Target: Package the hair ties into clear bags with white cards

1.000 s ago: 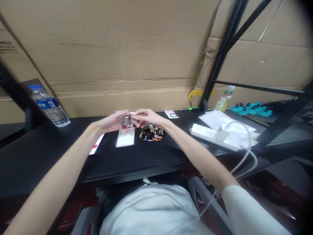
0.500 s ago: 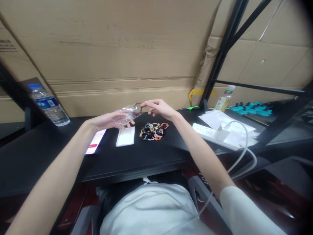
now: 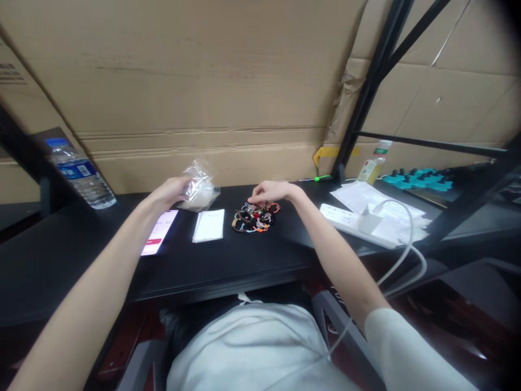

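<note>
My left hand [image 3: 173,191] is closed on a crumpled clear plastic bag [image 3: 198,187], held just above the black table [image 3: 81,255] at its back left. My right hand [image 3: 269,192] reaches down with curled fingertips onto the far edge of a pile of small colourful bands [image 3: 254,216]. Whether its fingers grip a band I cannot make out. Between the two hands a white card stack [image 3: 209,225] lies flat. A pink and white card [image 3: 158,232] lies under my left wrist.
A water bottle [image 3: 79,175] stands at the back left. A white power strip [image 3: 354,219] with a plugged charger and cable lies at the right, on white papers [image 3: 368,198]. A small yellow bottle [image 3: 372,163] and teal parts [image 3: 419,179] sit behind. Cardboard [image 3: 203,81] walls the back.
My hands have parted. The left hand has carried the plastic bag left and up; the right hand has dropped from the bag's mouth down onto the pile of bands.
</note>
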`<move>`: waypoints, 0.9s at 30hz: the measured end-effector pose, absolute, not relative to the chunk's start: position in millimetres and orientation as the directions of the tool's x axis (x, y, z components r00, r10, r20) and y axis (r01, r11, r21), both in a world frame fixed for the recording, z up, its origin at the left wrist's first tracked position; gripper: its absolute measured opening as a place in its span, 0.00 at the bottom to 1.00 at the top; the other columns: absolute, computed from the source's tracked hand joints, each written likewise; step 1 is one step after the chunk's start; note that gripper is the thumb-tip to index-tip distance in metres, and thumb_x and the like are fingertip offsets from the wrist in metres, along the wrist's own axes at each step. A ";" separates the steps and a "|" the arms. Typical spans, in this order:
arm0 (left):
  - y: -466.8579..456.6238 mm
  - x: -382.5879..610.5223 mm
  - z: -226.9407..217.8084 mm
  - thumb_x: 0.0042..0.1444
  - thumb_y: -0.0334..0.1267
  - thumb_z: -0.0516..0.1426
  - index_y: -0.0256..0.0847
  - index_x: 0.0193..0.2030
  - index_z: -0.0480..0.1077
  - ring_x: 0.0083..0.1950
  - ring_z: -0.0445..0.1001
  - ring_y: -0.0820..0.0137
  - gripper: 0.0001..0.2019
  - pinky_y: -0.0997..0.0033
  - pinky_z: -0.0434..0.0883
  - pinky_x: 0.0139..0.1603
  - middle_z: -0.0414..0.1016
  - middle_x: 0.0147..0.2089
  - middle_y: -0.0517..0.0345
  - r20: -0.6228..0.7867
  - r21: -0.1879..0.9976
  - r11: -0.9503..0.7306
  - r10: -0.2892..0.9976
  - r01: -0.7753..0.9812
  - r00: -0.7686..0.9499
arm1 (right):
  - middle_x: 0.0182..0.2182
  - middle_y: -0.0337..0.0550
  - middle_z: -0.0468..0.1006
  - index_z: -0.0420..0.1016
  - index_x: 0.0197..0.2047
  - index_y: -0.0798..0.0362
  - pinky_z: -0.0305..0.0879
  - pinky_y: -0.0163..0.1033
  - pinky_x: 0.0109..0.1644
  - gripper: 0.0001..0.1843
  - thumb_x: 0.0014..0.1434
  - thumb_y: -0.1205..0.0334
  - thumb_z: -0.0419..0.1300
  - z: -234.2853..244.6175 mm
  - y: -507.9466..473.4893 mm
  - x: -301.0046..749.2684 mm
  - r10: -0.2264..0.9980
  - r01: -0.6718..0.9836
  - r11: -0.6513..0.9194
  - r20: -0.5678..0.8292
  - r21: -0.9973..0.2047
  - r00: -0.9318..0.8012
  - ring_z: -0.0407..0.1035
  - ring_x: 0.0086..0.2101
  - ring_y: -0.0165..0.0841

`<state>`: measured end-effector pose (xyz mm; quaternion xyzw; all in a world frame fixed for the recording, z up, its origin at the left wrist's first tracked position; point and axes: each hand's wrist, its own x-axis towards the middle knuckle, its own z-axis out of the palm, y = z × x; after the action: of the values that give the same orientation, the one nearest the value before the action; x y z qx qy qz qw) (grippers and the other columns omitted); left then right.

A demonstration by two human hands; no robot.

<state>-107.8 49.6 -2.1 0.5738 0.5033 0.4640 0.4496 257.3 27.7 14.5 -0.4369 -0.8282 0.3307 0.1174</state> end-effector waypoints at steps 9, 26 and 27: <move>27.3 -95.9 2.1 0.44 0.33 0.69 0.40 0.56 0.73 0.41 0.83 0.53 0.29 0.60 0.76 0.42 0.84 0.39 0.48 0.271 0.631 -0.083 0.955 0.772 -0.119 | 0.42 0.49 0.88 0.84 0.47 0.53 0.71 0.39 0.43 0.15 0.66 0.52 0.66 11.5 25.9 248.4 0.902 0.817 0.425 0.104 -0.390 -0.419 0.81 0.37 0.37; 18.6 -104.5 23.8 0.45 0.39 0.72 0.39 0.43 0.83 0.47 0.84 0.60 0.16 0.62 0.80 0.53 0.86 0.47 0.46 -0.006 0.897 0.032 0.998 0.440 -0.061 | 0.45 0.46 0.87 0.83 0.51 0.53 0.72 0.39 0.50 0.11 0.69 0.60 0.63 -4.2 19.9 215.4 0.767 0.649 0.639 0.280 -0.412 -0.577 0.81 0.42 0.36; 20.8 -107.8 23.5 0.45 0.38 0.72 0.39 0.42 0.83 0.47 0.84 0.60 0.16 0.61 0.79 0.55 0.86 0.47 0.46 -0.029 0.900 0.045 0.999 0.433 -0.045 | 0.44 0.46 0.87 0.83 0.52 0.53 0.72 0.39 0.51 0.12 0.69 0.60 0.63 -7.0 20.0 210.0 0.755 0.628 0.650 0.268 -0.427 -0.599 0.81 0.42 0.35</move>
<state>-107.8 20.8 23.5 0.5797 0.6174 0.3758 0.3762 210.0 20.0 -7.0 -0.3920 -0.8821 0.1458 0.2169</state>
